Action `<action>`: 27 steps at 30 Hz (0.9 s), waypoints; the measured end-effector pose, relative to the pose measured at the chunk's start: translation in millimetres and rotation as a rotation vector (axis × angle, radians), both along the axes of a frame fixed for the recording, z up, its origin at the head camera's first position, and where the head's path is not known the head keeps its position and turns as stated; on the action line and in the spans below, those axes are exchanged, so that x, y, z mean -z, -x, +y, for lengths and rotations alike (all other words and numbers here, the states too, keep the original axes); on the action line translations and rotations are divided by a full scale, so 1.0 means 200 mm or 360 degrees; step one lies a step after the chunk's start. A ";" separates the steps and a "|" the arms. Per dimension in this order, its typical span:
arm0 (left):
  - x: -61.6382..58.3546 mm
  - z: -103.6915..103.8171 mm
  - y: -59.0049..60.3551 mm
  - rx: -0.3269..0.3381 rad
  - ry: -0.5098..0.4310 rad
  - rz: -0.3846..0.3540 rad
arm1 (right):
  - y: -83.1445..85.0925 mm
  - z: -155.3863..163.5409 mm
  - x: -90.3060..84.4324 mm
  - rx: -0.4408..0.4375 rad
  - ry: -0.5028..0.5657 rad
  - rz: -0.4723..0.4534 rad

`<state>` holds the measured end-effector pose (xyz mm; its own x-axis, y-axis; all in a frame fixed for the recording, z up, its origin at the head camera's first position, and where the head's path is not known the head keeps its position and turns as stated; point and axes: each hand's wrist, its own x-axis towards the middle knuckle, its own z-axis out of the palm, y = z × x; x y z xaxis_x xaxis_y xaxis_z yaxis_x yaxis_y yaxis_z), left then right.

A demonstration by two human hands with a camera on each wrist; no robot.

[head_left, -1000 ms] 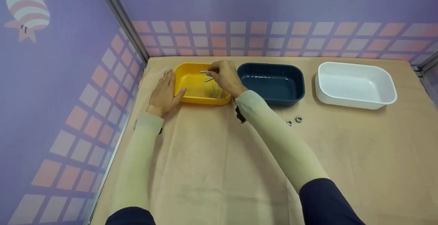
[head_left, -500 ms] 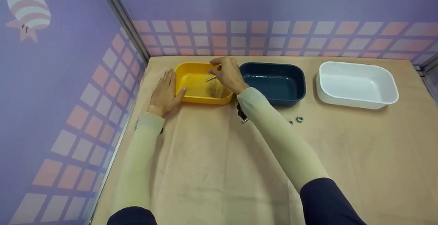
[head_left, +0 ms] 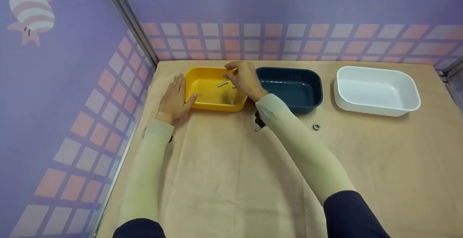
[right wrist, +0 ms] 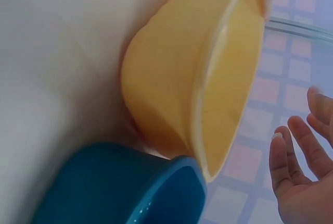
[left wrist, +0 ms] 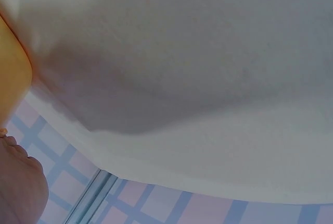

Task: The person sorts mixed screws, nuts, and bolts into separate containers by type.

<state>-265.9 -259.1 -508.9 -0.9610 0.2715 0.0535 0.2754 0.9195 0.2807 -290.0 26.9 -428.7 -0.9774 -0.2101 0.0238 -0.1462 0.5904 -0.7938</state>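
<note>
My left hand (head_left: 174, 98) lies along the left end of the yellow bin (head_left: 217, 106), its fingers straight and the thumb over the front rim. Above the bin's right end hovers my right hand (head_left: 246, 79). In the right wrist view its fingers (right wrist: 310, 148) are spread loosely, with nothing between them. A silver bolt (head_left: 222, 84) lies in the yellow bin, and the small end of another bolt (head_left: 234, 87) shows beside the right hand, the remainder hidden.
The dark blue bin (head_left: 289, 108) stands right of the yellow one, and a white bin (head_left: 376, 110) farther right. A metal nut (head_left: 316, 126) lies in front of the blue bin. A short metal rod (head_left: 257, 129) shows under the right wrist. Patterned walls border the table.
The right hand has let go of the bolt it pinched over the yellow bin and has shifted slightly right. Its sleeve now covers one of the two nuts. The left hand has stayed put.
</note>
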 end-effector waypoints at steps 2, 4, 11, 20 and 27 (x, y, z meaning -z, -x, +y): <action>0.00 0.00 0.00 0.0002 0.0001 -0.0001 | 0.00 0.01 -0.01 -0.0004 0.0002 0.0005; 0.01 0.00 0.00 0.0001 0.0002 0.0005 | -0.01 0.02 -0.01 -0.0011 -0.0010 0.0010; 0.01 0.00 0.01 -0.0015 0.0021 -0.0001 | -0.04 0.05 -0.04 -0.0053 -0.0046 0.0033; 0.01 0.01 0.02 -0.0004 -0.0009 0.0002 | -0.10 0.15 -0.05 -0.0199 -0.0041 0.0190; 0.02 -0.01 0.01 -0.0021 0.0002 -0.0005 | -0.14 0.21 -0.01 -0.0284 -0.0038 0.0248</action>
<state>-266.9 -260.3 -512.4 -0.9647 0.2586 0.0502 0.2622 0.9234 0.2805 -261.1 68.4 -426.3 -0.9095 -0.3818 0.1642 -0.3697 0.5625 -0.7395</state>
